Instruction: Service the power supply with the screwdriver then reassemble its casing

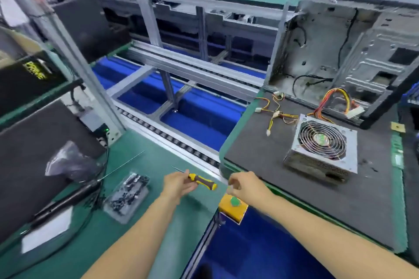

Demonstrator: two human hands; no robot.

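A silver power supply (pixel 322 147) with a round fan grille on top sits on a dark mat (pixel 260 154) to the right, its coloured cables (pixel 281 111) trailing toward the open computer case (pixel 340 56) behind it. My left hand (pixel 179 184) holds a yellow and black screwdriver (pixel 201 181) by the front of its handle, tip pointing up and left. My right hand (pixel 246 184) hovers just right of the handle's end, fingers curled, apparently holding nothing. Both hands are low and left of the power supply.
A clear plastic tray of dark screws (pixel 128 195) lies on the green bench left of my hands, beside a plastic bag (pixel 68 163) and a long black tool (pixel 68 199). A yellow box with a green button (pixel 233 207) is under my right hand. A roller conveyor (pixel 172 140) runs between benches.
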